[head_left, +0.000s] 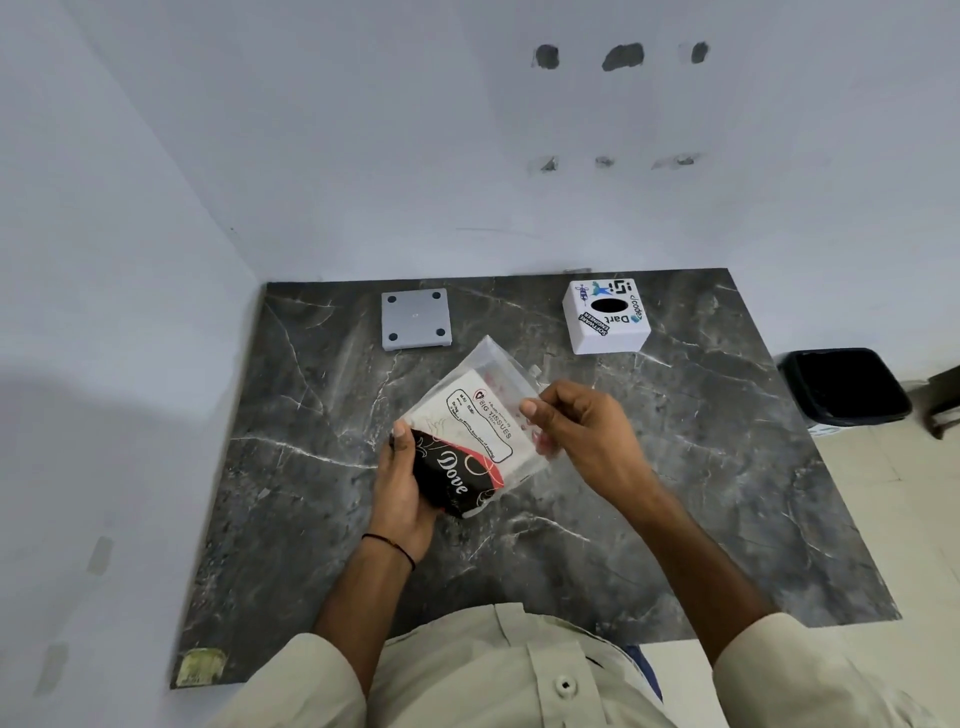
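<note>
A clear plastic pack of white tissues (480, 421), printed "Big Tissues" and "Dove" on a black and red corner, is held tilted above the dark marble table (701, 467). My left hand (402, 488) grips its near, black end from the left. My right hand (576, 426) pinches the pack's right edge between thumb and fingers. A white square tissue box (605, 317) with an oval hole in its top and stickers stands at the back right. A grey square plate (415, 318) with four dark round feet lies at the back left.
White walls close the table in at the back and the left. A black bin (844, 387) stands on the tiled floor beyond the table's right edge. A worn yellowish sticker (200, 667) marks the table's near left corner.
</note>
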